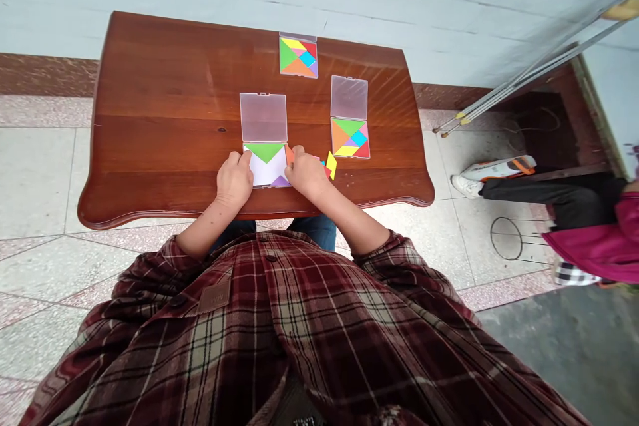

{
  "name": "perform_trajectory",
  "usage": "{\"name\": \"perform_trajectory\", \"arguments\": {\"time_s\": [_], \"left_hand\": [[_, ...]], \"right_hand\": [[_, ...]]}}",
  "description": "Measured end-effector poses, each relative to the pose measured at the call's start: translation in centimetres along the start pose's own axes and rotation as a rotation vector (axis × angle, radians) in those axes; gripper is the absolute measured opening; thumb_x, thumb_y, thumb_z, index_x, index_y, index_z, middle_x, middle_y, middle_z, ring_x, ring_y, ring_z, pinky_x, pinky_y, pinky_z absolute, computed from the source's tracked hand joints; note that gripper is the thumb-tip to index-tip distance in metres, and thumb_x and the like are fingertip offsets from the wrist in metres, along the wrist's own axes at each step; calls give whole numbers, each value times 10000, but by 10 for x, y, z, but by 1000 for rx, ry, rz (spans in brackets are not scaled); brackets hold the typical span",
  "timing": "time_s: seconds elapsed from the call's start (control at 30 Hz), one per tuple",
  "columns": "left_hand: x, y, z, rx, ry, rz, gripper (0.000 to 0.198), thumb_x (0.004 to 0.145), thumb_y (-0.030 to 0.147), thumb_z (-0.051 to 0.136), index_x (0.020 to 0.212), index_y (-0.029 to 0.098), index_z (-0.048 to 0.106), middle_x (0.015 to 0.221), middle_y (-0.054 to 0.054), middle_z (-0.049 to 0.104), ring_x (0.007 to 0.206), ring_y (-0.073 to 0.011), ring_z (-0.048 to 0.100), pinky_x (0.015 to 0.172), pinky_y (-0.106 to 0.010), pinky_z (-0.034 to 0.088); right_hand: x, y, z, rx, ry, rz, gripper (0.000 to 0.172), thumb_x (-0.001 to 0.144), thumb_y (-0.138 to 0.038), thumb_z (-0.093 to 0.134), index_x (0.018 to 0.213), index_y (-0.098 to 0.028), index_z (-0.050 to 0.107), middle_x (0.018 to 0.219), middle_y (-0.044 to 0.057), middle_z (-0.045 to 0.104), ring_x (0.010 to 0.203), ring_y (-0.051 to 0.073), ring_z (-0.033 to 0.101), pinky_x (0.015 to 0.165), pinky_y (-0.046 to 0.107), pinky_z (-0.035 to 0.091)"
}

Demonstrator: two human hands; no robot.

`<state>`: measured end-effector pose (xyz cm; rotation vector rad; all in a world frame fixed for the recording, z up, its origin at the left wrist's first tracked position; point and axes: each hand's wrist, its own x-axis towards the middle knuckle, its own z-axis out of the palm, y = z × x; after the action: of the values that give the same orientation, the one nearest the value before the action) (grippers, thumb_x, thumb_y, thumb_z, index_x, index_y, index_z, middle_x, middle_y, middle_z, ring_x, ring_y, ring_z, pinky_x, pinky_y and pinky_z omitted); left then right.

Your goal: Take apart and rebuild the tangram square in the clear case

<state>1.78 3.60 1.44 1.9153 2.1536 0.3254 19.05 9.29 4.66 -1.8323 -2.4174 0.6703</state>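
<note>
An open tangram case (pixel 264 170) lies near the front edge of the wooden table (pixel 164 100), its clear lid (pixel 263 117) folded back. Inside are a green triangle (pixel 265 150) and a purple piece (pixel 280 181); the rest of the tray shows white. My left hand (pixel 233 180) rests curled on the tray's left edge. My right hand (pixel 307 172) is at the tray's right edge, fingers pinched on an orange piece (pixel 289 154). Loose yellow (pixel 331 165) and red pieces lie just right of that hand.
A second open case with a full coloured tangram (pixel 350 138) and its lid (pixel 349 97) sits to the right. A third filled case (pixel 298 55) lies at the table's far edge. Another person's leg and white shoe (pixel 492 172) are on the floor at right.
</note>
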Motion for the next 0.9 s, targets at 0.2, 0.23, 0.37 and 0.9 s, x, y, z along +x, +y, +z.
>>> {"name": "perform_trajectory", "arguments": {"time_s": [0.2,0.23,0.37,0.9], "left_hand": [[-1,1,-2,2,-4,-14,458,927,202,356,1348,154,531,1127,-161,592,987,-278,598,849,-386,469],[-1,1,-2,3,1,-15,458,927,200,360,1348,151,534,1127,-161,591,989,-277,599,853,-385,471],[-1,0,-1,-6,3,-22,469,937,205,357,1371,145,524,1142,-159,582,1018,-273,602,878,-377,472],[-2,-4,3,-4,49,-3,451,939,216,363,1336,135,562,1105,-155,596,980,-265,610,846,-374,474]], "right_hand": [[3,25,-9,328,20,180,264,776,-130,480,1027,-179,544,810,69,688,747,233,667,707,356,513],[4,31,-12,405,27,188,246,777,-130,472,1007,-184,542,776,45,673,700,210,657,688,339,512],[20,61,-26,556,180,192,231,792,-111,453,993,-182,544,771,13,642,633,161,637,654,301,507],[51,26,-20,68,79,-225,344,864,-183,600,1207,-158,598,1219,127,620,1046,254,619,931,408,489]]}}
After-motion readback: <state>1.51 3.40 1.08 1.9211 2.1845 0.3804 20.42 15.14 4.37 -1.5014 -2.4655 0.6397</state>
